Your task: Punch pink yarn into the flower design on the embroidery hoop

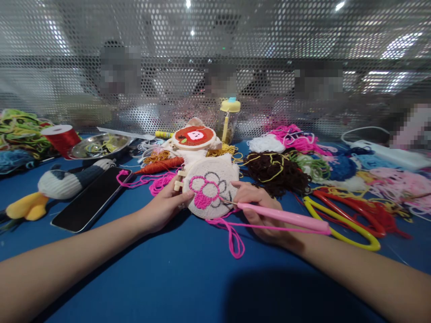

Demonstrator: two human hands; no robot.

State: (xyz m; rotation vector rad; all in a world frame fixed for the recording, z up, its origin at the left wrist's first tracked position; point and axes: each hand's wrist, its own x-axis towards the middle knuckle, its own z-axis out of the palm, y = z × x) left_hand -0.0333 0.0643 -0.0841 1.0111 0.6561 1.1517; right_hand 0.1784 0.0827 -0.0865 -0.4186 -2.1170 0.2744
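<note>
A round embroidery hoop (pixel 210 188) with white cloth stands tilted on the blue table. A flower outline is drawn on it, partly filled with pink yarn. My left hand (pixel 166 204) grips the hoop's left edge, thumb on the cloth. My right hand (pixel 257 204) holds a pink punch needle (pixel 283 216), its tip touching the cloth near the flower's right side. Pink yarn (pixel 232 233) trails from the needle in a loop on the table.
A black phone (pixel 92 199) and a knitted plush toy (pixel 57 184) lie at left, with a metal bowl (pixel 101 146) and red spool (pixel 62 139). A second hoop with a red apple design (pixel 194 137) stands behind. Yarn heaps (pixel 279 172) and red and yellow scissors (pixel 346 215) lie at right. A mesh screen rises behind.
</note>
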